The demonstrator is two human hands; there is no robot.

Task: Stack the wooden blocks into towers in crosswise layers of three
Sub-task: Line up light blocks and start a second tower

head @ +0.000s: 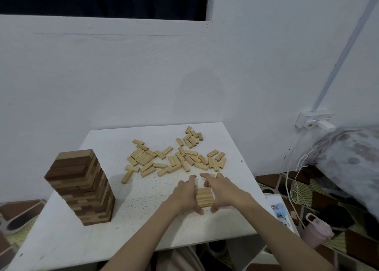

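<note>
Both hands, left [184,196] and right [222,190], press flat against my small pale wooden block stack [204,197], squaring it at the white surface's [82,240] five o'clock; next, I'd judge, a crosswise layer from the loose pale wooden blocks [174,157] at twelve.

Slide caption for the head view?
Both hands square a new stack beside loose blocks and a finished tower.

One tall tower [82,188] of dark and light blocks is counted on the surface [61,240], and one low stack [204,196] between two hands. Several dozen loose pale blocks [174,157] are scattered beyond; an exact count cannot be made. One pink bottle [316,232] is counted.
</note>
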